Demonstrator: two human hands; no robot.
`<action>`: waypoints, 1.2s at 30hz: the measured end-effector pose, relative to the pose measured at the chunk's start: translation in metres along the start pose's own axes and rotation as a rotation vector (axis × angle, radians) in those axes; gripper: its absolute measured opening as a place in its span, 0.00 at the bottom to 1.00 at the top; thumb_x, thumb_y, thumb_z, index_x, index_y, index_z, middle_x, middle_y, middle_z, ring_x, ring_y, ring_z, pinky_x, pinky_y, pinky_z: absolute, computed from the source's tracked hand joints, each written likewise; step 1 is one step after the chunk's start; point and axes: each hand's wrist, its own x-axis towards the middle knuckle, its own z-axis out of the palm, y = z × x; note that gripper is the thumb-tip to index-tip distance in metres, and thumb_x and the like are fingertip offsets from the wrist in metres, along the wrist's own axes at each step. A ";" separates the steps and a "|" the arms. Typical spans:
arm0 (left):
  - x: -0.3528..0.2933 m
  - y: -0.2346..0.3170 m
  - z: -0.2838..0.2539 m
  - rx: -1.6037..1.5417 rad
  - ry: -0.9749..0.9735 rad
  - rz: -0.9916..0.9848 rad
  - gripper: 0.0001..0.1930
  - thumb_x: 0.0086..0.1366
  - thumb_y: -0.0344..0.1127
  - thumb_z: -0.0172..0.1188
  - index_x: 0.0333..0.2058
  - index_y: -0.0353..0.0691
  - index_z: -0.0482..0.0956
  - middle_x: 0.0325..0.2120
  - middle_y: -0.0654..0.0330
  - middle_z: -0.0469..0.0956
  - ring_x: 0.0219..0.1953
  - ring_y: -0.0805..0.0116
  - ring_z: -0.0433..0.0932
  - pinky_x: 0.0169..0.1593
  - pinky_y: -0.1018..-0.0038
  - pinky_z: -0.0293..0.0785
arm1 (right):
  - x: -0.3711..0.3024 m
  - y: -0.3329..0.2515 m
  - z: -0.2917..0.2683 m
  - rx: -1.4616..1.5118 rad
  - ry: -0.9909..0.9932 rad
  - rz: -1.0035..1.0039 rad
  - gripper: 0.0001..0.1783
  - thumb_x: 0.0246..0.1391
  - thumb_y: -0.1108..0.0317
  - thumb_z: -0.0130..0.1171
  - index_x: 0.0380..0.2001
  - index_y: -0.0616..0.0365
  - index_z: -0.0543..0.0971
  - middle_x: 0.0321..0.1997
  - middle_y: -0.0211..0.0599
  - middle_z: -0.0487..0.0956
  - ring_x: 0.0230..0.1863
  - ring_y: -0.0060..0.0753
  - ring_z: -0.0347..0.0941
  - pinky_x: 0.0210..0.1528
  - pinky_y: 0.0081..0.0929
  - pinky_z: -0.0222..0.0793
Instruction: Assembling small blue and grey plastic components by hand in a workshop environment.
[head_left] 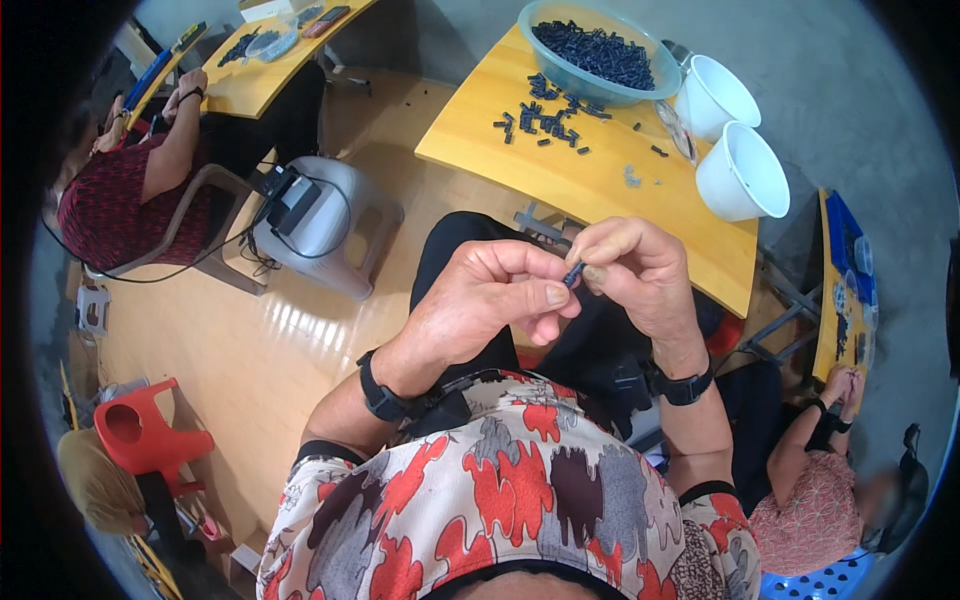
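Observation:
In front of my chest, a small dark ribbed cylindrical piece (573, 275) is pinched between both hands. My left hand (495, 295) closes thumb and forefinger on its lower end. The fingertips of my right hand (637, 275) press on the upper end. Beyond my hands, loose dark pieces (545, 124) of similar look lie scattered on the yellow wooden table (475, 120). Many more fill a translucent bluish bowl (590, 91) at the table's far side. A few tiny clear bits (631, 177) lie nearer to me.
Two white buckets (735, 185) (714, 100) stand at the table's right. A grey stool (320, 220) carrying a black device and cables is on the left; a red stool (145, 435) is lower left. Other people sit at yellow tables left and right.

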 end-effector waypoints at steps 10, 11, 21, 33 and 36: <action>-0.001 0.009 0.005 -0.022 -0.001 0.123 0.09 0.60 0.26 0.56 0.39 0.31 0.76 0.29 0.51 0.79 0.23 0.72 0.77 0.28 0.79 0.77 | 0.018 -0.013 0.004 -0.029 -0.065 -0.110 0.08 0.50 0.84 0.51 0.32 0.61 0.74 0.36 0.35 0.77 0.35 0.18 0.73 0.36 0.15 0.71; -0.001 0.010 0.004 -0.016 -0.003 0.125 0.09 0.60 0.26 0.56 0.39 0.31 0.76 0.29 0.51 0.79 0.23 0.72 0.77 0.28 0.79 0.77 | 0.020 -0.015 0.005 -0.017 -0.066 -0.110 0.07 0.50 0.84 0.51 0.32 0.61 0.74 0.36 0.35 0.77 0.35 0.18 0.73 0.36 0.15 0.70; 0.000 0.018 0.004 -0.042 -0.024 0.179 0.10 0.60 0.26 0.56 0.41 0.30 0.76 0.31 0.50 0.79 0.24 0.71 0.78 0.30 0.78 0.78 | 0.030 -0.021 0.004 -0.091 -0.060 -0.127 0.07 0.50 0.83 0.52 0.32 0.62 0.76 0.35 0.31 0.77 0.34 0.15 0.72 0.36 0.13 0.69; -0.007 0.025 0.010 0.133 0.056 0.237 0.09 0.59 0.24 0.57 0.39 0.31 0.77 0.28 0.52 0.80 0.23 0.74 0.77 0.29 0.80 0.76 | 0.029 -0.031 0.007 -0.230 -0.062 -0.189 0.07 0.49 0.82 0.56 0.33 0.63 0.78 0.35 0.31 0.77 0.35 0.17 0.72 0.37 0.14 0.69; -0.009 0.024 0.010 0.132 0.066 0.233 0.09 0.59 0.24 0.57 0.39 0.31 0.77 0.28 0.52 0.80 0.23 0.74 0.77 0.29 0.81 0.76 | 0.028 -0.032 0.007 -0.258 -0.055 -0.175 0.07 0.48 0.81 0.58 0.33 0.63 0.78 0.34 0.32 0.78 0.35 0.20 0.73 0.37 0.16 0.70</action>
